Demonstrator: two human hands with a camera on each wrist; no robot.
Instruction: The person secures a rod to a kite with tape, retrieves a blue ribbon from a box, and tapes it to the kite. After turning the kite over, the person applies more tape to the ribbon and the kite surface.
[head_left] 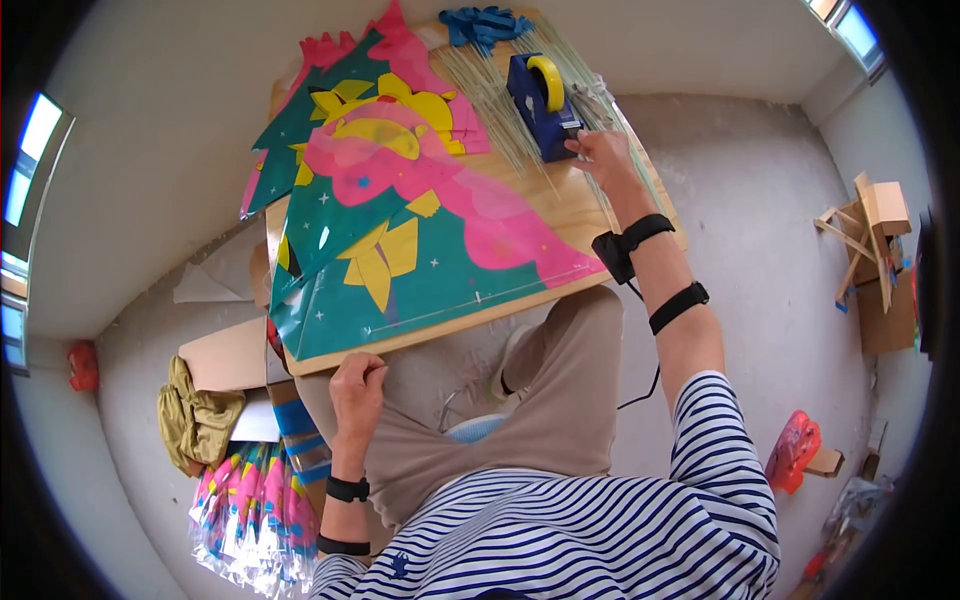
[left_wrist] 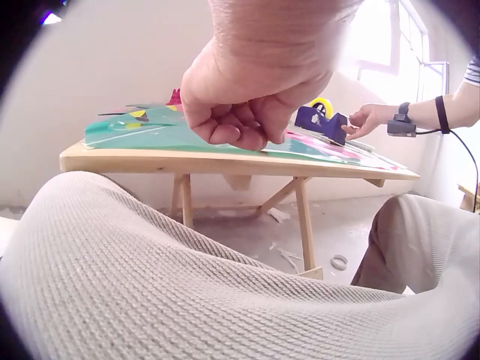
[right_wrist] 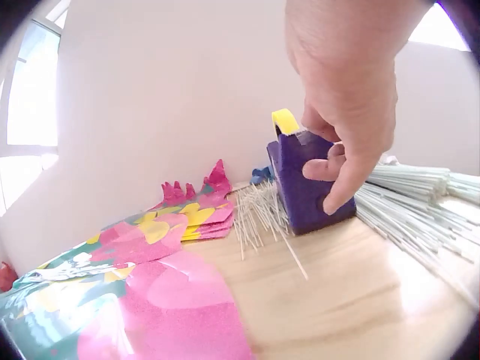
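My right hand [head_left: 606, 158] is at the near end of a dark blue tape dispenser [right_wrist: 294, 206] that carries a yellow roll of tape [head_left: 547, 82]. Its thumb and fingertips stand slightly apart against that end, just by the cutter; no strip of tape shows between them. Fingers curled in and holding nothing visible, my left hand [head_left: 357, 395] hovers by the table's front edge, above my thigh. Near it, large green, pink and yellow printed plastic sheets [head_left: 450, 265] lie overlapping across the wooden table [right_wrist: 300, 307].
Thin pale sticks [head_left: 490, 95] lie on both sides of the dispenser. A bundle of blue strips [head_left: 485, 25] is at the table's far end. On the floor to the left are an olive cloth [head_left: 198, 415] and a pile of printed plastic [head_left: 250, 515]. A wooden stand [head_left: 868, 235] is at right.
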